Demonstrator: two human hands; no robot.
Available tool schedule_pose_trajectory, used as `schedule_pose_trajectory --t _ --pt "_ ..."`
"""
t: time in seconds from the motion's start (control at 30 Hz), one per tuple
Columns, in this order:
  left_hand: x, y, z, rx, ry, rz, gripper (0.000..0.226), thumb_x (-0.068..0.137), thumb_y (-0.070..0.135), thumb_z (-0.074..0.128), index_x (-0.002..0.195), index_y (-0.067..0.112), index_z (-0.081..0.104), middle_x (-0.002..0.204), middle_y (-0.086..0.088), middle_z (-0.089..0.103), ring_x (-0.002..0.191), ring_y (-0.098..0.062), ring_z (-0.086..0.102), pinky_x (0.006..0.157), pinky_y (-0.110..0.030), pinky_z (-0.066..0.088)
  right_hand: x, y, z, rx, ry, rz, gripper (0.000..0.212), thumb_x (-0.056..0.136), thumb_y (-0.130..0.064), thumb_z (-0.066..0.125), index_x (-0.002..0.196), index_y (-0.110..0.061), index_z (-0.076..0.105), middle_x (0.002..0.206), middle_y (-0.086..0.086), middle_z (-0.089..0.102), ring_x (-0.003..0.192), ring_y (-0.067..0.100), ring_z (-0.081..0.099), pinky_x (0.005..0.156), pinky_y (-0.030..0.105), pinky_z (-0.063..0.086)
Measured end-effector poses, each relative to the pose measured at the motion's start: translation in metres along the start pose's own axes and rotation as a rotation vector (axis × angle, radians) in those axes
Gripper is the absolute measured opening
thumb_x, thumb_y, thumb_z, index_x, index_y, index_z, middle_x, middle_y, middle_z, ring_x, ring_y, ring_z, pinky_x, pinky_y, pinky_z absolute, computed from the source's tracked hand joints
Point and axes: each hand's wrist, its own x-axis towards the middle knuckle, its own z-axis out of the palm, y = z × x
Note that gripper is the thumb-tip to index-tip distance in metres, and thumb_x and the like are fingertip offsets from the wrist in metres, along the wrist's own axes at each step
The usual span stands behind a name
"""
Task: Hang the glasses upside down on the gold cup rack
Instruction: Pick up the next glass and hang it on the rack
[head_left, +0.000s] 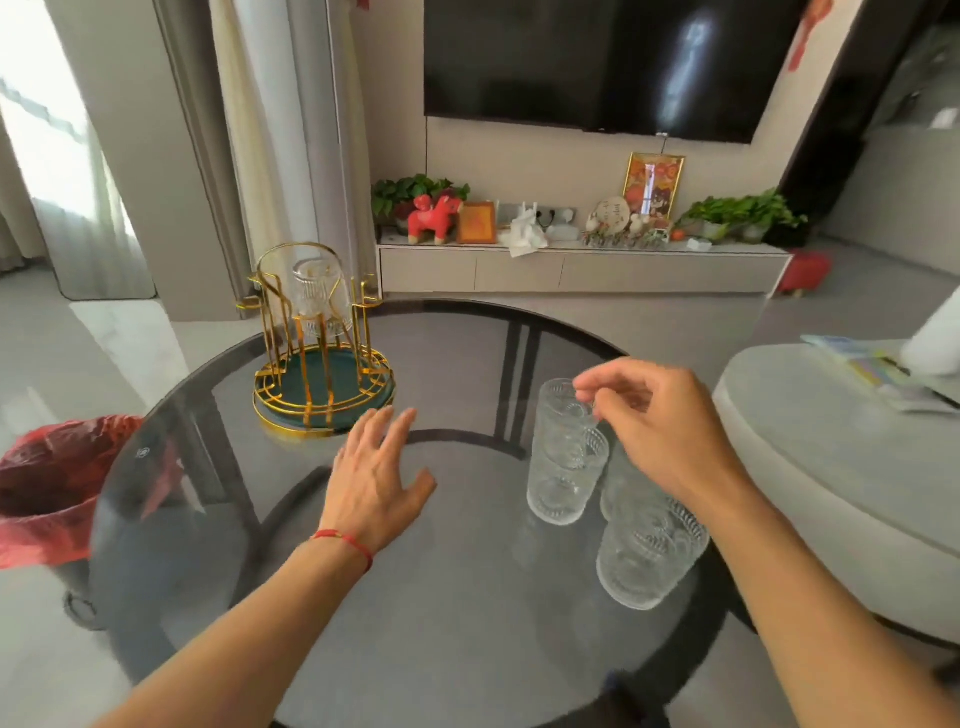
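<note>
The gold cup rack (322, 374) with a green round tray stands at the far left of the glass table (467, 597). One ribbed glass (317, 296) hangs upside down on it. Several clear patterned glasses stand upright at the right: a far one (561, 415), one in front of it (563, 483), and a near one (644, 556). My right hand (660, 426) hovers over them, fingertips at the far glass's rim, not clearly gripping. My left hand (379, 478) is spread flat above the table's middle, holding nothing.
A bin lined with a red bag (47, 493) stands left of the table. A grey rounded sofa (841, 467) lies close on the right. Beyond the table is a low TV cabinet (582, 270) with plants and ornaments.
</note>
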Motion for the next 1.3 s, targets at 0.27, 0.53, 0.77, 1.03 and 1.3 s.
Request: schedule_pose_trajectory --t 0.27,0.53,0.77,1.03,1.3 --pt "-0.012 0.135 0.036 -0.57 -0.17 -0.072 0.109 0.074 0.032 0.085 0.158 0.013 0.018 0.156 -0.007 0.038 0.143 -0.021 0.037 0.118 -0.038 0.033 -0.04 0.026 -0.007 0.058 0.235 0.075 0.027 0.089 -0.01 0.06 0.087 -0.031 0.077 0.083 -0.024 0.076 0.074 0.005 0.072 0.074 0.033 0.06" --pt "0.001 0.134 0.032 -0.468 -0.105 -0.044 0.097 0.067 0.044 0.089 0.147 0.017 0.043 0.14 -0.001 0.056 0.127 -0.016 0.052 0.102 -0.022 0.038 -0.037 0.02 0.001 0.083 0.236 0.081 0.025 0.09 -0.001 0.062 0.09 -0.019 0.078 0.082 -0.012 0.077 0.076 -0.006 0.067 0.066 0.005 0.046" --pt "0.005 0.075 -0.014 -0.761 -0.16 -0.489 0.072 0.062 0.043 0.091 0.12 0.011 0.063 0.11 -0.005 0.072 0.097 -0.016 0.07 0.065 -0.026 0.059 -0.056 -0.002 0.031 0.079 -0.014 -0.055 0.023 0.091 -0.012 0.064 0.091 -0.03 0.077 0.079 -0.006 0.076 0.065 0.011 0.067 0.06 0.023 0.051" --pt "0.009 0.039 -0.045 -1.175 -0.143 -0.602 0.032 0.08 0.036 0.08 0.097 0.009 0.076 0.09 -0.009 0.081 0.08 -0.018 0.078 0.063 -0.027 0.062 -0.034 -0.007 0.107 0.003 -0.298 0.241 0.059 0.105 -0.048 0.044 0.159 -0.026 0.032 0.158 0.001 0.046 0.141 0.022 0.049 0.116 0.037 0.038" --pt "0.021 0.006 -0.043 -0.937 -0.042 -0.477 0.069 0.09 0.072 0.047 0.119 0.012 0.065 0.119 -0.009 0.069 0.109 -0.027 0.065 0.08 -0.043 0.06 0.015 -0.001 0.141 0.773 -0.2 0.544 0.037 0.108 -0.036 0.048 0.14 -0.018 0.051 0.146 0.013 0.057 0.128 0.036 0.061 0.076 0.039 0.059"
